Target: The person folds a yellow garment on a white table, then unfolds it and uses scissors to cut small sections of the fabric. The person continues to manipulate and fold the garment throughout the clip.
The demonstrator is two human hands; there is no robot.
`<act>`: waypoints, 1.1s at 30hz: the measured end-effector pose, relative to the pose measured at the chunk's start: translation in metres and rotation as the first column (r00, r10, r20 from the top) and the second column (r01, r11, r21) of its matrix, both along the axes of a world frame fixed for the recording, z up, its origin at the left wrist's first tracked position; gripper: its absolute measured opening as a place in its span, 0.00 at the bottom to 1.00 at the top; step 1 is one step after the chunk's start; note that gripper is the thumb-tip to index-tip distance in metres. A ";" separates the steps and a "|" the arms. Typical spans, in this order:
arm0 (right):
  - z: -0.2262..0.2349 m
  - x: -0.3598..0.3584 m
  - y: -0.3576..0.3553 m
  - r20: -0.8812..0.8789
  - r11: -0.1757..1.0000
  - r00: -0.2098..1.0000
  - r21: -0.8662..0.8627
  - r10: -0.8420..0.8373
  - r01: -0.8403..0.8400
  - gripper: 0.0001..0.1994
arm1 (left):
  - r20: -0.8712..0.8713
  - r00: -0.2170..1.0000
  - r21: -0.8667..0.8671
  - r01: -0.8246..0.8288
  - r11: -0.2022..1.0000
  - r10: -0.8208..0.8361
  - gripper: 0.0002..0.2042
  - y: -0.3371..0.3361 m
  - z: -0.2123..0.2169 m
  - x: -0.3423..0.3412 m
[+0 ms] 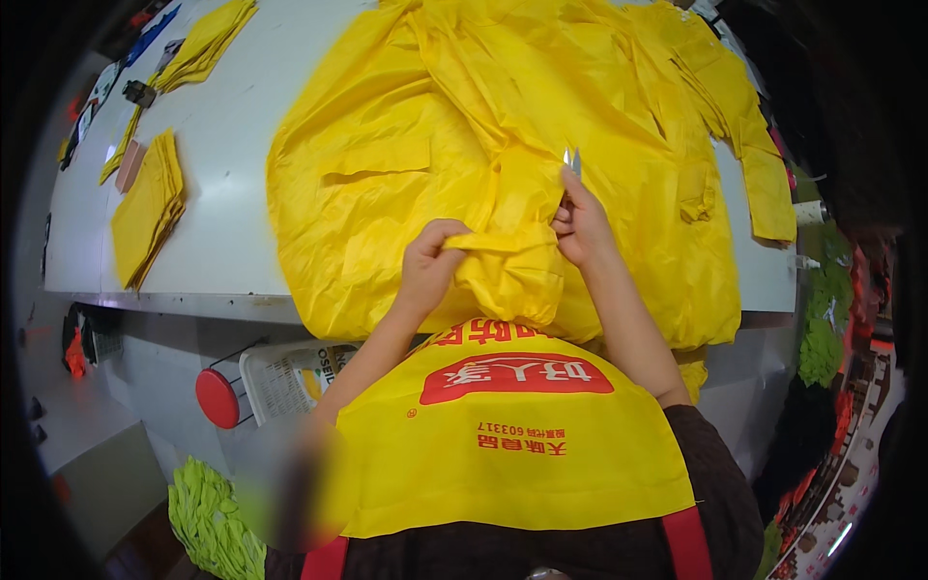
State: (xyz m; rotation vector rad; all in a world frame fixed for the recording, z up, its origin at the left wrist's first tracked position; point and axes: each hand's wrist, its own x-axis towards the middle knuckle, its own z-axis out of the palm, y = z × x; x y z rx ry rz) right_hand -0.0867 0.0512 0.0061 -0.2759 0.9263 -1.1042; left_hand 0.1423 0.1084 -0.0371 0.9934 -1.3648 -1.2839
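A large, thin yellow garment (pixel 358 213) lies crumpled over the table in front of me, with a pocket-like flap (pixel 391 158) on its left part. Its near edge hangs down against my apron. My left hand (pixel 432 266) is closed, pinching a folded strip of the garment between thumb and fingers. To the right, my right hand (pixel 585 230) is closed round small scissors (pixel 572 160); only the pointed metal blades show, aimed away from me. The right fingers also touch the gathered fabric, and their grip on it is partly hidden.
Stacks of folded yellow cloth (pixel 150 213) lie on the left of the white table (pixel 227 164), beside a pinkish block (pixel 130 167). A red round stool (pixel 217 398) and a white bin (pixel 280 379) stand below the table edge. Green cloth piles (pixel 215 512) flank me.
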 end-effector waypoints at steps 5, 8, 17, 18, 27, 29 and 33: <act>0.022 0.005 0.027 -0.269 0.854 0.888 -0.275 0.373 -0.442 0.13 | -0.728 0.652 0.401 0.156 0.903 0.211 0.17 0.011 0.017 0.010; 0.034 0.030 0.047 -0.458 0.839 0.825 -0.258 0.331 -0.480 0.16 | -0.844 0.462 0.423 0.260 0.868 0.273 0.22 0.014 0.005 0.010; 0.042 0.060 0.036 -0.410 0.855 0.871 -0.313 0.271 -0.414 0.09 | -0.884 0.304 0.444 0.312 0.840 0.355 0.25 0.019 0.000 -0.013; 0.050 0.058 0.032 -0.444 0.818 0.842 -0.330 0.306 -0.471 0.09 | -0.824 0.432 0.509 0.277 0.815 0.367 0.24 0.018 0.002 -0.011; 0.056 0.045 0.029 -0.670 0.565 0.604 -0.321 0.431 -0.760 0.09 | 0.237 0.970 -0.153 -0.014 0.988 0.050 0.17 0.008 0.089 0.022; 0.056 0.043 0.031 -0.666 0.571 0.575 -0.263 0.476 -0.778 0.09 | 0.458 0.874 -0.011 0.187 0.982 -0.161 0.16 0.011 0.110 0.018; 0.053 0.032 0.037 -0.605 0.536 0.540 -0.210 0.586 -0.817 0.09 | -0.003 0.971 0.394 0.219 0.893 -0.237 0.10 0.018 0.092 0.016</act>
